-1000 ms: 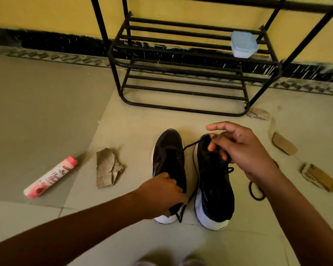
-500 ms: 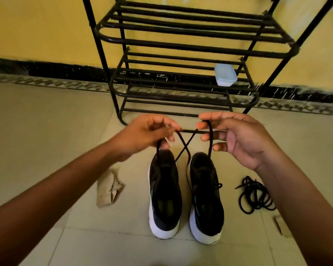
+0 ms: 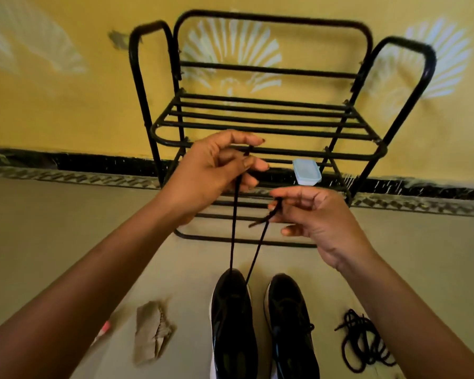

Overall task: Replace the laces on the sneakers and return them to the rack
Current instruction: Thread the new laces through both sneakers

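Pinching lace (image 3: 234,228) ends, L hand (image 3: 211,170) above R hand (image 3: 318,217), sneaker (image 3: 231,318) below.

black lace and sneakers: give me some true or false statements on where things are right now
The left hand and the right hand each pinch one end of the black lace. True.
The lace runs down to the right sneaker. False: it runs to the left sneaker.
A loose coil of lace lies on the floor right of the sneakers. True.
Both sneakers stand on the rack. False: they stand on the floor before the shoe rack.
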`<move>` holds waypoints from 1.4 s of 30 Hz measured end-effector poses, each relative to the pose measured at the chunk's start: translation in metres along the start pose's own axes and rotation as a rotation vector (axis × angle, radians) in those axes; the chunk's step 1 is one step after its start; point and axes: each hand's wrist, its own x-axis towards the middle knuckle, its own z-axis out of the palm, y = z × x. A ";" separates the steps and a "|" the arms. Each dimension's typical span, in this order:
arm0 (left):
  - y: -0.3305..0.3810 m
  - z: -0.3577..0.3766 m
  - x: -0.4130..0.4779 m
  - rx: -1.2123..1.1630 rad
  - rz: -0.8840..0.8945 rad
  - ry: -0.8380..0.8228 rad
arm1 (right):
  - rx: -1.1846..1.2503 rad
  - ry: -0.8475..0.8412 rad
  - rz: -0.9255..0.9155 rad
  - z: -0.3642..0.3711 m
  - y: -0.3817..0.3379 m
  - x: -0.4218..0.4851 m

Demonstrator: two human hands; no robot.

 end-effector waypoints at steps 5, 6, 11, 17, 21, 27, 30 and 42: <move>0.006 0.008 0.009 0.039 -0.005 0.084 | -0.052 0.142 -0.152 0.011 -0.015 0.011; 0.006 0.009 0.009 0.049 -0.001 0.096 | -0.061 0.160 -0.174 0.013 -0.017 0.013; 0.007 0.015 0.012 0.077 0.043 0.199 | -0.114 0.155 -0.299 0.021 -0.025 0.018; 0.015 0.022 0.017 0.215 0.102 0.273 | -0.149 0.169 -0.381 0.022 -0.029 0.019; 0.019 0.026 0.020 0.222 0.065 0.225 | -0.228 0.180 -0.486 0.022 -0.029 0.019; 0.024 0.026 0.027 0.330 0.035 0.172 | -0.335 0.219 -0.576 0.019 -0.022 0.021; 0.029 0.028 0.031 0.411 0.049 0.109 | -0.322 0.231 -0.577 0.018 -0.023 0.022; 0.040 0.031 0.063 0.724 -0.005 -0.135 | -0.235 0.362 -0.495 0.013 -0.001 0.024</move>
